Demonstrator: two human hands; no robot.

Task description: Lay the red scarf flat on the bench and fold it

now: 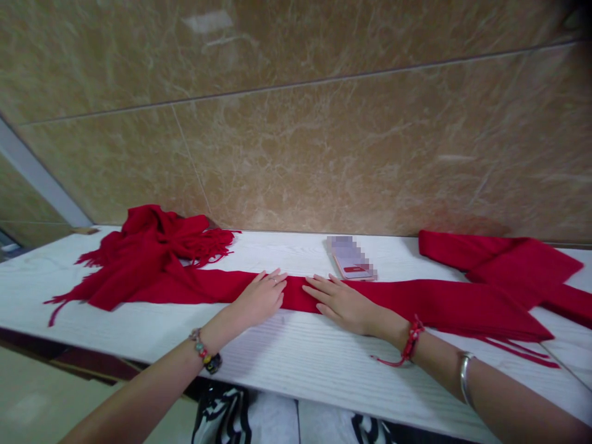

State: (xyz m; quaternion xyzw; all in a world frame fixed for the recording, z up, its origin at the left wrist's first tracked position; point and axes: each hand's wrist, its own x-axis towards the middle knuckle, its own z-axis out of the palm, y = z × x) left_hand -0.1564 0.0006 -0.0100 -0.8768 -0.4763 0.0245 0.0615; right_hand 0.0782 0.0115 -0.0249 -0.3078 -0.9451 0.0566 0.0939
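A long red fringed scarf [439, 302] lies stretched across the white wooden table [296, 364]. My left hand [259, 298] rests flat on the scarf's middle, fingers stretched out. My right hand [343, 302] lies flat on it just to the right, fingers extended toward the left hand. Neither hand grips the cloth. A bunched red scarf [148, 246] with tassels sits at the table's far left, joining the stretched strip. Another red scarf [509, 262] lies folded at the far right.
A phone [351, 258] lies on the table just behind my right hand. A brown marble-tiled wall [324, 135] rises directly behind the table. The table's near edge runs below my forearms, with patterned clothing [231, 419] beneath it.
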